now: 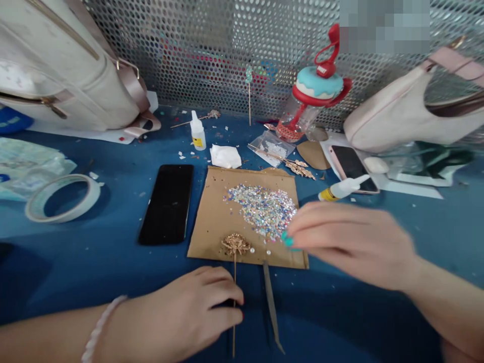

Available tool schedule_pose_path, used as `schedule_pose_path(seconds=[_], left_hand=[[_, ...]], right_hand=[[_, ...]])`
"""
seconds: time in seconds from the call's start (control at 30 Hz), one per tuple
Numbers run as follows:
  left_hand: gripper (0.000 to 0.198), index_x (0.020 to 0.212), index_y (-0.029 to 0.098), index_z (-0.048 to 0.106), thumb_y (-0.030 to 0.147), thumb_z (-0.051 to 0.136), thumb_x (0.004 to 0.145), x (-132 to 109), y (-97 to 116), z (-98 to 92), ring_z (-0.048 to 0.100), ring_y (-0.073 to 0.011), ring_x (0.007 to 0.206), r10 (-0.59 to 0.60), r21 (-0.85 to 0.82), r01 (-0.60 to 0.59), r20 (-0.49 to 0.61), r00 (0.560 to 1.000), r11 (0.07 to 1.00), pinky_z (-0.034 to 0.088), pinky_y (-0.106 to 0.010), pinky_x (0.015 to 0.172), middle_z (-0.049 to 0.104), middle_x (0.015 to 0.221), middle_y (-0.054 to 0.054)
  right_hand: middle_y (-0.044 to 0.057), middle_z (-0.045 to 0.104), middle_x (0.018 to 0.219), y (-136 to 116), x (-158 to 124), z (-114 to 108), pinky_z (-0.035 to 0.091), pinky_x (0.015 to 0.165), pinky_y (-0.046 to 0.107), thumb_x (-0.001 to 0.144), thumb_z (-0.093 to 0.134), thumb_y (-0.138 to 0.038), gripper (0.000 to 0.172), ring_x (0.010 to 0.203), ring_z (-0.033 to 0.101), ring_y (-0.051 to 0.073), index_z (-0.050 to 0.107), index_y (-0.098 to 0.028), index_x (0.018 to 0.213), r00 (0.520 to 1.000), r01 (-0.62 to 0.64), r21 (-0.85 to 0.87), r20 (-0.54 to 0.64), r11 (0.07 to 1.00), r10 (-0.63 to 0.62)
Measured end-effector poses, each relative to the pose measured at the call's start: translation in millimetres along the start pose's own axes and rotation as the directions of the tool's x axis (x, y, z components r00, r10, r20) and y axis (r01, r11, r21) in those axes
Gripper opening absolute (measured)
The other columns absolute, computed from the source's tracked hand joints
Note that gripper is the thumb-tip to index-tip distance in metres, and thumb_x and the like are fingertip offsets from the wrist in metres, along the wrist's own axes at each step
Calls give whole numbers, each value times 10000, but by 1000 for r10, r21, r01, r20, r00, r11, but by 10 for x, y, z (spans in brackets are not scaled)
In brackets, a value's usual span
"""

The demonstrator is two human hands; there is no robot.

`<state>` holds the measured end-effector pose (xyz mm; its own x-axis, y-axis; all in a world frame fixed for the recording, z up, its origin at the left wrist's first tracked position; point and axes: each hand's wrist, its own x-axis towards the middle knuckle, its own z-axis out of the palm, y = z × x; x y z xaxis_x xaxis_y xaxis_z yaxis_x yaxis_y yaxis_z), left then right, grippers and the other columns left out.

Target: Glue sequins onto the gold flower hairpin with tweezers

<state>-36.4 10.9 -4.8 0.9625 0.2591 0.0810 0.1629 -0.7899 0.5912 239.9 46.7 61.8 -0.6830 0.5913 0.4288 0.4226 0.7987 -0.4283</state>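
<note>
My left hand [196, 310] is closed in a pinch on the thin stem of a gold hairpin [235, 246], whose ornate head rests on the brown card [212, 222]. My right hand [351, 239] hovers over the card's right edge, fingers pressed together, its teal-nailed tips at the edge of a heap of glittery sequins [264, 206]. What the fingertips hold, if anything, is too small to make out. Metal tweezers [271, 302] lie on the blue table [94, 262] just right of the hairpin stem.
A black phone [167, 203] lies left of the card, a tape roll [62, 197] further left. Glue bottles [197, 132] [342, 188], a tissue [225, 156], a second phone [353, 169], a red-lidded bottle [313, 101] and two bags [64, 65] [408, 111] stand along the perforated back wall.
</note>
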Motion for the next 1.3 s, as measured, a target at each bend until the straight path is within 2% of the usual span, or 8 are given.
schedule_pose_path(seconds=[0.07, 0.17, 0.3, 0.5, 0.8, 0.97, 1.13, 1.3], left_hand=[[246, 1078, 161, 565, 73, 414, 904, 3, 1, 1, 512, -211, 970, -10, 6, 10, 6, 1000, 1000, 469, -331, 858, 599, 1120, -60], [243, 1068, 160, 561, 78, 387, 920, 1, 6, 3, 505, -208, 947, -29, 1, 29, 31, 999, 1000, 457, -318, 820, 593, 1107, -56], [239, 1078, 159, 547, 84, 383, 921, -15, 3, 19, 488, -204, 947, -35, -16, 36, 50, 998, 999, 430, -318, 817, 578, 1117, -50], [247, 1083, 152, 542, 65, 385, 913, -33, 3, 27, 483, -195, 944, -45, -43, 48, 54, 998, 998, 413, -313, 824, 568, 1118, -54], [240, 1091, 163, 542, 68, 406, 917, -43, -2, 68, 488, -204, 1006, -58, -40, 60, 52, 997, 997, 407, -316, 865, 567, 1131, -52], [230, 1070, 162, 550, 70, 404, 918, -38, 6, 49, 488, -205, 1007, -69, -36, 71, 61, 996, 997, 411, -315, 859, 564, 1136, -47], [239, 1065, 165, 557, 59, 417, 903, -37, 7, 41, 498, -206, 1012, -63, -51, 65, 37, 997, 997, 414, -312, 861, 575, 1122, -51], [242, 1058, 163, 561, 54, 416, 898, -30, 5, 37, 506, -201, 991, -57, -46, 58, 23, 998, 997, 416, -308, 850, 580, 1103, -50]], right_hand=[[0, 695, 889, 15, 36, 235, 522, 812, 219, 937, 494, -164, 143, 868, 646, 98, 629, -199, 908, 997, -15, 126, 82, 992, 5], [10, 692, 843, 134, 41, 514, 516, 756, 242, 936, 489, -153, 152, 811, 645, 114, 628, -169, 876, 992, -22, 167, 126, 986, 1], [21, 688, 843, 264, -33, 668, 491, 773, 291, 928, 500, -139, 129, 828, 635, 130, 624, -163, 902, 993, -13, 152, 116, 988, -4], [26, 676, 879, 296, -115, 675, 454, 774, 336, 911, 520, -114, 125, 833, 603, 139, 629, -169, 884, 998, 12, 144, 52, 990, -20], [29, 639, 828, 289, -123, 686, 410, 692, 327, 920, 469, -101, 207, 741, 523, 139, 642, -166, 827, 997, -9, 38, 73, 999, 6], [59, 643, 854, 265, -124, 689, 445, 708, 328, 927, 448, -91, 206, 773, 522, 149, 639, -138, 866, 996, 20, 13, 85, 1000, -21], [106, 636, 932, 235, -144, 652, 482, 788, 356, 934, 401, -69, 229, 891, 532, 181, 625, -87, 976, 985, 72, -52, 158, 996, -63], [90, 639, 922, 244, -169, 653, 495, 796, 347, 929, 428, -88, 197, 899, 546, 176, 617, -113, 975, 989, 85, -95, 130, 992, -72]])
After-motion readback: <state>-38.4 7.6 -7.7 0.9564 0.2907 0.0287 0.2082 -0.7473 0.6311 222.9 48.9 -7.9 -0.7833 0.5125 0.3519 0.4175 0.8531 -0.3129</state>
